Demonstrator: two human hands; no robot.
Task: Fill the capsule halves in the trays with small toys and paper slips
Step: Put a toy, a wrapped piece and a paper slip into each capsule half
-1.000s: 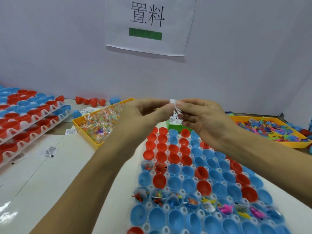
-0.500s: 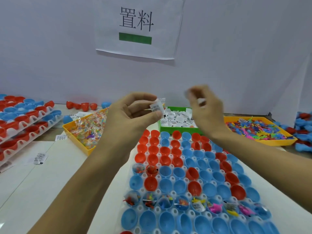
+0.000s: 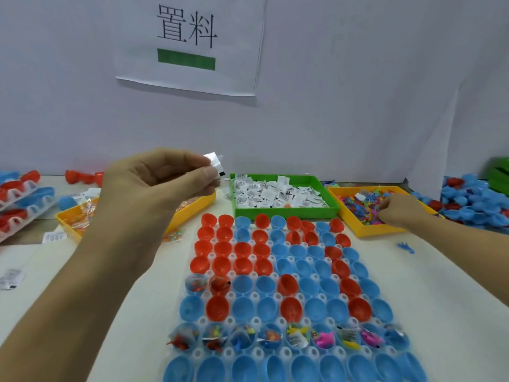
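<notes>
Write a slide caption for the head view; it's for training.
Left hand pinches a paper slip; right hand reaches into the toy bin beside the capsule tray.

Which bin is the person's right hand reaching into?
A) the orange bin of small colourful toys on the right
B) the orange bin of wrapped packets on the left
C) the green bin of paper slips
A: the right hand has its curled fingers down among the toys in the right orange bin, beside the green bin.

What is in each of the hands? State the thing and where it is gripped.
Left hand pinches small white paper slips by one end. Right hand's hold cannot be told.
</notes>
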